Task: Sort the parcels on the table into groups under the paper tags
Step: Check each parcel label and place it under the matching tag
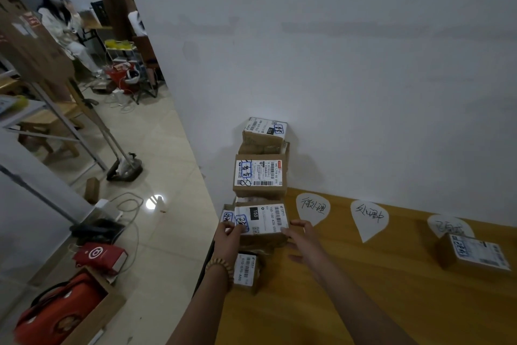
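Several brown cardboard parcels with white labels are stacked at the table's left end against the wall. My left hand point(228, 234) and my right hand point(303, 238) grip the two sides of the near labelled parcel point(264, 221). Behind it sit a larger parcel point(260, 176) and a top parcel point(264, 130). A small parcel point(246, 270) lies under my left wrist. Three white paper tags with handwriting lie along the wall: left tag point(313, 209), middle tag point(369, 217), right tag point(447, 225). One parcel point(475, 255) rests under the right tag.
The wooden table point(363, 288) stands against a white wall point(335, 64). Left of it, on the tiled floor, are a red bag in a box point(56, 314), cables, a shelf frame and cardboard boxes. A person sits at the far back left.
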